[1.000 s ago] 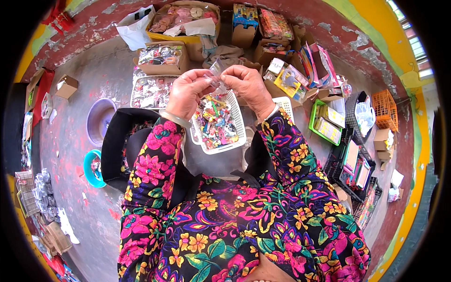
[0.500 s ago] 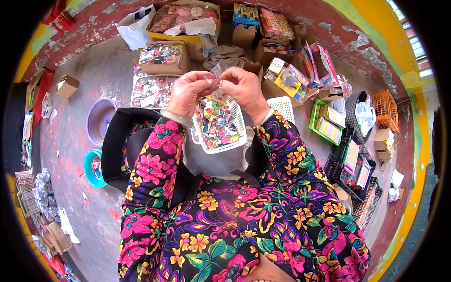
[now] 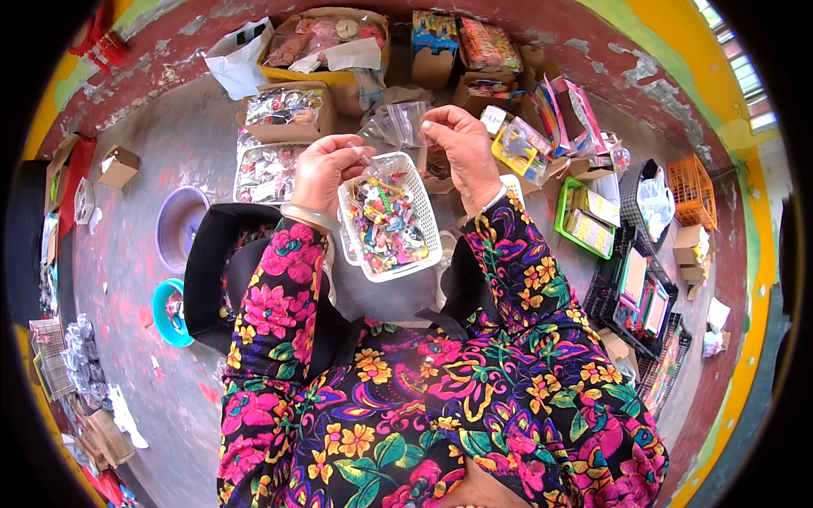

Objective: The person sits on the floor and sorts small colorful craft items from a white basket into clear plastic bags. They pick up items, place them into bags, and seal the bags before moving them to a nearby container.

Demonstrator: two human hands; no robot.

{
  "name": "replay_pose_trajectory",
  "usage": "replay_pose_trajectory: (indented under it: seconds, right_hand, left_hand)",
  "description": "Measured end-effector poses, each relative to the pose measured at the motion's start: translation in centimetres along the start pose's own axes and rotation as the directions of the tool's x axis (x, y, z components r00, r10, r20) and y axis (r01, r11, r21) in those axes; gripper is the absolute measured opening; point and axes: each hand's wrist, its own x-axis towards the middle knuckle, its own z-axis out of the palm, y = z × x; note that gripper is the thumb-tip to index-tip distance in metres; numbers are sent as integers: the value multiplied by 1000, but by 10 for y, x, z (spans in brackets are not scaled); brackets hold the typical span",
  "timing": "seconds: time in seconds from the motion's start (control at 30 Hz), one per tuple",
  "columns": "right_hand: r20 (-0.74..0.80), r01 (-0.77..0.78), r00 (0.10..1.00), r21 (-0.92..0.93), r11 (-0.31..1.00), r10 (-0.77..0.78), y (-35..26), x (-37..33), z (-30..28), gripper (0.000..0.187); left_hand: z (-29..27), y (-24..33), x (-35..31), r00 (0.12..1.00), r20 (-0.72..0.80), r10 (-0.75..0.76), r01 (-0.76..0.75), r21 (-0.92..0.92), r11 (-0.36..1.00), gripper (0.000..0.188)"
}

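Observation:
A clear plastic bag (image 3: 408,121) hangs from the pinched fingertips of my right hand (image 3: 467,154) and spreads toward the left. My left hand (image 3: 324,172) is closed, thumb against fingers, near the basket's far left corner. A small see-through edge shows at its fingertips, too small to name. Between and below both hands stands a white plastic basket (image 3: 434,222), its slotted walls around a heap of small colourful trinkets (image 3: 388,220).
Left of me are a black bin (image 3: 203,279), a purple basin (image 3: 180,229) and a turquoise basin (image 3: 169,313). Ahead stand cardboard boxes (image 3: 292,125) of packed goods. To the right are a green tray (image 3: 586,222), black crates (image 3: 637,296) and an orange crate (image 3: 692,190).
My hands have drawn apart: the right moved right, the left slightly left and down. The clear bag has come away from my left fingers and now spreads out from my right.

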Motion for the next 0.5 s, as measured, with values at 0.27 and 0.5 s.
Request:
replay_pose_trajectory:
  seconds: [0.27,0.5]
  right_hand:
    - [-70,-7,997,45,999,11,-15,7,-31,7]
    - [-248,-21,969,7,1000,22,-18,-2,-93,10]
  left_hand:
    - [-5,0,3,999,-49,14,-11,47,999,13]
    - [-4,-1,5,1000,-12,-23,23,34,999,14]
